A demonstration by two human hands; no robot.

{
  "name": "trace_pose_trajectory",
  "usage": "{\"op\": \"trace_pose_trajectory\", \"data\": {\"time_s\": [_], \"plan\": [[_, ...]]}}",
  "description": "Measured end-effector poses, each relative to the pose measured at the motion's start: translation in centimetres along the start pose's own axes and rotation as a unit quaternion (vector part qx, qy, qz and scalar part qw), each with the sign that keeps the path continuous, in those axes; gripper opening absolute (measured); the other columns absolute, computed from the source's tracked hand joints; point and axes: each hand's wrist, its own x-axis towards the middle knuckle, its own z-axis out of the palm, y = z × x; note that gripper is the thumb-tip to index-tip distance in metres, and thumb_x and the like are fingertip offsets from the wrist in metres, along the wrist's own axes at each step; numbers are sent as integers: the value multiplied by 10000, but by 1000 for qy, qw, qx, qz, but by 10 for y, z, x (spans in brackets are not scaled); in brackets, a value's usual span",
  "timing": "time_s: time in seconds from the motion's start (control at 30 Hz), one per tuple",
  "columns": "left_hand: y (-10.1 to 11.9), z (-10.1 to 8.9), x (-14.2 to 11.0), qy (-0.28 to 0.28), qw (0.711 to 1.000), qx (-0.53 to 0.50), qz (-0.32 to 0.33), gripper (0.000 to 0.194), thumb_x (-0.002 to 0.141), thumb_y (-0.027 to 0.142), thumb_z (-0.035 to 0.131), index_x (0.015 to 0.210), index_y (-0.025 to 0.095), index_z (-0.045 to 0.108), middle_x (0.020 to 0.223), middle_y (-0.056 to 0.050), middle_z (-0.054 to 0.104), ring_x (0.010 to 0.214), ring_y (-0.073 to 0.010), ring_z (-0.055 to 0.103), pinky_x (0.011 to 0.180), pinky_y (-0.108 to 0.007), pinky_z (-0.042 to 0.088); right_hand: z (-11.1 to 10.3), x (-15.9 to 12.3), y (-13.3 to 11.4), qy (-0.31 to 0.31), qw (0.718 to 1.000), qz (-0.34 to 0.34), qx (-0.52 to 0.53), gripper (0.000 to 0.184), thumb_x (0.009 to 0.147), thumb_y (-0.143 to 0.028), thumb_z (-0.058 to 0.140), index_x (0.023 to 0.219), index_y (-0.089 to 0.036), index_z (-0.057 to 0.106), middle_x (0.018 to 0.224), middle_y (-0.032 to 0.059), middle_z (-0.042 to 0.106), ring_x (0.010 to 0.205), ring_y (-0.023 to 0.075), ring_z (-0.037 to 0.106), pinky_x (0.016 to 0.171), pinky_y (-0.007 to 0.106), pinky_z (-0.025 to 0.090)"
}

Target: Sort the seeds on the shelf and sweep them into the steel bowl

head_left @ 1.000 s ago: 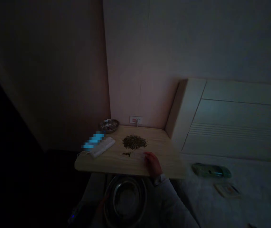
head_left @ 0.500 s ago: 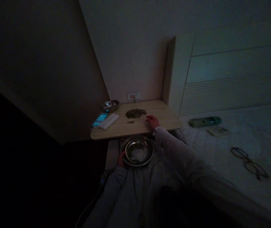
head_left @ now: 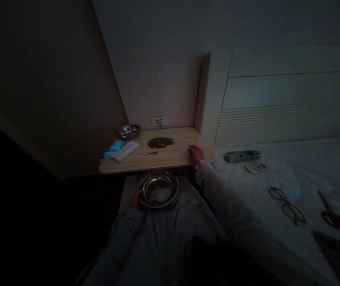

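The room is dim. My left hand [head_left: 134, 200] grips the left rim of a steel bowl [head_left: 167, 179] resting on my lap, with a few dark bits inside. My right hand [head_left: 196, 153] rests on the right part of a small wooden side table [head_left: 146, 161], fingers curled; whether it holds anything is hidden. A heap of small dark green pieces [head_left: 160, 142] lies on the table left of that hand, with a tiny separate cluster [head_left: 153, 152] in front of it.
A second small steel bowl [head_left: 128, 131] sits at the table's back left, near a wall socket [head_left: 159, 120]. A white flat object [head_left: 124, 151] lies on the table's left. On the bed to the right lie a green bottle [head_left: 242, 156], a card [head_left: 256, 168], glasses [head_left: 286, 205] and red scissors [head_left: 336, 218].
The view tilted down and swung right, bringing my lap, the bowl, my left hand and more of the bed into sight. My right hand slid right, away from the heap.
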Motion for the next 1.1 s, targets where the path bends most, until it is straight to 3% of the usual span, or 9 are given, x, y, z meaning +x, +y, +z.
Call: {"op": "trace_pose_trajectory", "data": {"time_s": [0.17, 0.43, 0.6, 0.77, 0.93, 1.1], "plan": [[3, 2, -3, 11, 1000, 26, 1, 315, 678, 83, 420, 400, 184, 530, 367, -4, 546, 410, -121, 536, 578, -238, 473, 3, -5, -6, -10, 999, 12, -34, 216, 799, -295, 441, 898, -121, 524, 805, 18, 563, 651, 92, 539, 586, 259, 457], [3, 3, -6, 12, 999, 31, 1, 331, 683, 83, 415, 390, 182, 532, 345, 2, 523, 394, -118, 521, 570, -233, 466, 5, -13, -17, -30, 988, -41, -149, 199, 784, -273, 467, 892, -121, 539, 879, 33, 568, 777, 125, 538, 701, 321, 432], [1, 0, -6, 2, 1000, 24, -5, 300, 670, 85, 445, 395, 168, 530, 368, -3, 542, 358, -102, 496, 530, -216, 455, 7, -30, -26, -40, 961, -108, -252, 235, 762, -185, 435, 947, -120, 564, 937, 79, 580, 882, 160, 494, 799, 314, 359], [2, 0, -9, -7, 999, 46, -23, 284, 674, 108, 446, 413, 163, 543, 380, -19, 555, 376, -132, 517, 542, -262, 460, 3, -48, -32, -99, 923, -168, -332, 219, 698, -161, 476, 853, -150, 630, 901, 89, 595, 935, 192, 454, 838, 300, 298], [0, -3, -2, 0, 999, 38, -6, 269, 650, 87, 466, 400, 165, 527, 365, 0, 542, 377, -125, 519, 559, -255, 459, -6, -56, -38, -125, 911, -151, -363, 218, 688, -226, 490, 848, -191, 634, 936, 87, 574, 944, 220, 445, 818, 327, 292], [-1, -6, 5, -2, 999, 46, -1, 223, 643, 85, 455, 459, 142, 567, 440, -39, 589, 461, -154, 565, 589, -276, 463, -10, -67, -41, -116, 934, -106, -320, 252, 703, -246, 478, 918, -212, 605, 1025, 78, 538, 1020, 232, 395, 866, 357, 246]]}}
